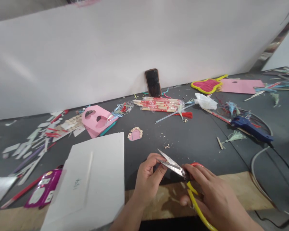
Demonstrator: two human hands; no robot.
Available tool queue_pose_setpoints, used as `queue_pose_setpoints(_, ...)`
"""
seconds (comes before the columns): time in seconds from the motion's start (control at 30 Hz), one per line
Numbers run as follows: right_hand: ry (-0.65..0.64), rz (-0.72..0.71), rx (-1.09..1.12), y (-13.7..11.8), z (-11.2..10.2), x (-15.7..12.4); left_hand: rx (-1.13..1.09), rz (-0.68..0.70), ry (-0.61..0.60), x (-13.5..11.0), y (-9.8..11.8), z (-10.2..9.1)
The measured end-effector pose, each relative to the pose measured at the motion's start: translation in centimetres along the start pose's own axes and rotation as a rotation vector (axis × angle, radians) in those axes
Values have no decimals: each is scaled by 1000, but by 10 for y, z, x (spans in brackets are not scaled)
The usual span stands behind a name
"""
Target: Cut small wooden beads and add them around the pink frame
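My right hand (215, 189) grips a pair of scissors (175, 167) with yellow and red handles, their blades spread apart and pointing up and left. Thumb and fingertips of my left hand (146, 179) are pinched together at the blades; whatever small piece they hold is mostly hidden. Just beyond the scissors lie small beige bits (167, 146) on the dark tabletop. Farther back sits a small pink piece (135, 134) with an arched edge of beige bits.
White foam board (103, 179) lies at left, near a purple packet (44, 189). Behind are a pink cutout (96, 120), wrapped wooden sticks (158, 104) and a phone (153, 82) leaning on the white partition (110, 48). At right rests a blue glue gun (251, 128) with its cord.
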State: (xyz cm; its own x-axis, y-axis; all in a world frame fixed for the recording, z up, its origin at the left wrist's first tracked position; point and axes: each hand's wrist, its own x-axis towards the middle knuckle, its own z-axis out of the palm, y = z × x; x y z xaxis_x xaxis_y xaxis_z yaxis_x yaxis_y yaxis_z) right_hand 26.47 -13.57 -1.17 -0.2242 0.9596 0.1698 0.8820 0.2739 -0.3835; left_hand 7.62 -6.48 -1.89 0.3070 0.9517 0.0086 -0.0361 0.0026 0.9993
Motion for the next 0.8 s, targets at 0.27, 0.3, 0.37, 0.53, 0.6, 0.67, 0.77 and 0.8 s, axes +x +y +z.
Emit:
queue_pose_setpoints(0.27, 53, -64, -56, -2, -1, 0, 26, 56, 6, 0, 0, -2)
queue_pose_setpoints(0.3, 57, -74, -53, -3, -1, 1, 32, 61, 10, 0, 0, -2)
queue_pose_setpoints(0.37, 67, -89, -47, -5, -1, 3, 45, 71, 24, 0, 0, -2)
queue_pose_setpoints(0.53, 52, -110, -50, -5, 2, 6, 57, 84, 59, 0, 0, -3)
queue_pose_setpoints(0.6, 46, -109, -48, -4, 2, 6, 63, 68, 62, 1, 1, -2)
queue_pose_setpoints(0.67, 49, -99, -51, -3, 2, 6, 71, 33, 61, 1, 3, -2)
queue_pose_setpoints(0.77, 51, -78, -62, -2, 2, 5, 70, -17, 69, 1, 4, -2)
queue_pose_setpoints(0.8, 50, -72, -61, -2, 2, 5, 66, -21, 73, 1, 4, -2)
